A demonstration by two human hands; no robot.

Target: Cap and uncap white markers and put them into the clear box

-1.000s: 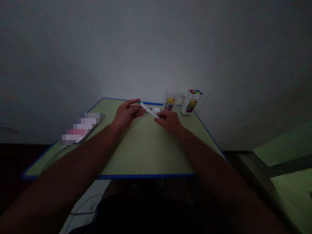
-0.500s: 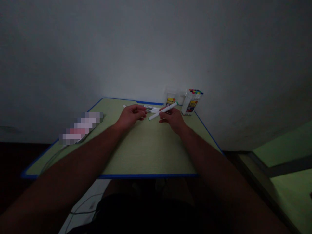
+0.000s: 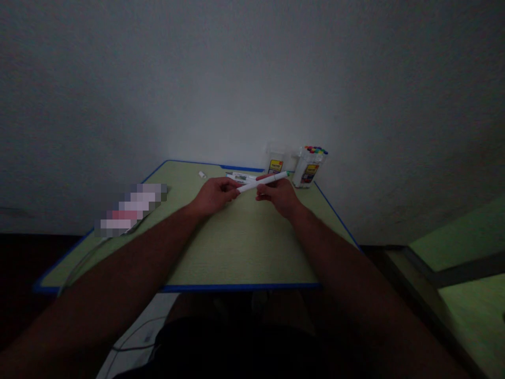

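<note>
Marker (image 3: 262, 181) held low over far tabletop (image 3: 236, 247), long axis running from 8 to 2 o'clock, right hand (image 3: 278, 196) fingers closed round its middle, left hand (image 3: 215, 193) fingers pinching its 8 o'clock end, marker tub (image 3: 309, 167) near at 2 o'clock.

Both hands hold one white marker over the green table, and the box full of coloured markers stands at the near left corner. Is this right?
Not quite. In the head view the box of coloured markers stands at the far right corner of the table, near the wall. The left hand and right hand do hold the white marker.

left hand (image 3: 213, 196), right hand (image 3: 278, 195), fingers pinched, arms outstretched
</note>
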